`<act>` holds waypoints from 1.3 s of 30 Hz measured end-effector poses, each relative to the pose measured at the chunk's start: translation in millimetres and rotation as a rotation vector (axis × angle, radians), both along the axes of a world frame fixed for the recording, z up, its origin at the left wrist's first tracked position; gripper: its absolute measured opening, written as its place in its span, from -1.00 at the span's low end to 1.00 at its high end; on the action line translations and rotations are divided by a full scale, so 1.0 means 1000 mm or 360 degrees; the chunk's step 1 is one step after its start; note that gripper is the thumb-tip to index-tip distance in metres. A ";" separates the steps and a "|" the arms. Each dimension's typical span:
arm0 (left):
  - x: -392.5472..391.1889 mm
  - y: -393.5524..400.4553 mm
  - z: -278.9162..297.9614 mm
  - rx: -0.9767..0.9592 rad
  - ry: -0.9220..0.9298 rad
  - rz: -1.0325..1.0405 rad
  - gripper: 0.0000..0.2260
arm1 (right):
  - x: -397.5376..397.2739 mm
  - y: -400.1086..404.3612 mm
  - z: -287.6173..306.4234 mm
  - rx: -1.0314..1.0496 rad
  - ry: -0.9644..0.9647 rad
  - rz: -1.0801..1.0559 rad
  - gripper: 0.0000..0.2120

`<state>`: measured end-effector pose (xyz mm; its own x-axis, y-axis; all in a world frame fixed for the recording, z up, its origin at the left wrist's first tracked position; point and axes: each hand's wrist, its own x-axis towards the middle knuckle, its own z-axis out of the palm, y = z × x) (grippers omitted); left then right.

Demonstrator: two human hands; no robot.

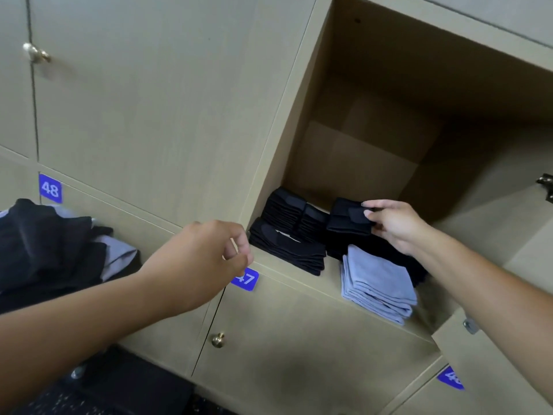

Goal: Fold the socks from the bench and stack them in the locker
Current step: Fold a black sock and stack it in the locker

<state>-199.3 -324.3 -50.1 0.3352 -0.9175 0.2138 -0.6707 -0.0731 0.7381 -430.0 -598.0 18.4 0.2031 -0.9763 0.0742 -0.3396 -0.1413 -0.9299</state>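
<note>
Right hand has its grip closed on a folded black sock, thumb and fingertips pinching the near edge of the bundle. It holds the sock inside the open locker, above a low black pile at the back right of the locker floor; whether the sock already rests on that pile I cannot tell.

Left hand hangs in the air in front of the locker's left edge, its fingers loosely curled with thumb near forefinger, and its grip has hold of nothing.

On the locker floor lie three more stacks. Two stacks of folded black socks sit at the left: one at the front and a taller one behind it, touching. A stack of folded light blue socks sits at the front right, just beside the black pile.

Loose black and grey socks lie in a heap at the far left, below a blue tag reading 48. A blue tag reading 47 is partly hidden by the left hand. A brass knob is on the door below.
</note>
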 end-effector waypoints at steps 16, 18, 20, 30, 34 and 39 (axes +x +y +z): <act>-0.016 -0.015 -0.005 0.0025 0.0021 -0.0106 -0.88 | 0.007 -0.054 -0.004 -0.0022 0.0246 -0.0490 -0.80; -0.018 -0.017 -0.005 0.0025 0.0033 -0.0116 -0.88 | 0.008 -0.054 -0.007 -0.0022 0.0269 -0.0535 -0.79; -0.021 -0.017 -0.007 0.0031 0.0034 -0.0128 -0.88 | 0.009 -0.056 -0.009 -0.0014 0.0305 -0.0528 -0.79; -0.020 -0.021 -0.015 0.0072 0.0000 -0.0155 -0.91 | 0.007 -0.073 -0.017 -0.0241 0.0793 -0.0475 -0.78; -0.019 -0.022 -0.017 0.0059 -0.0003 -0.0182 -0.94 | 0.009 -0.073 -0.019 -0.0374 0.1080 -0.0500 -0.87; -0.019 -0.024 -0.019 0.0061 -0.0015 -0.0187 -0.94 | 0.014 -0.072 -0.027 -0.0439 0.1433 -0.0495 -0.71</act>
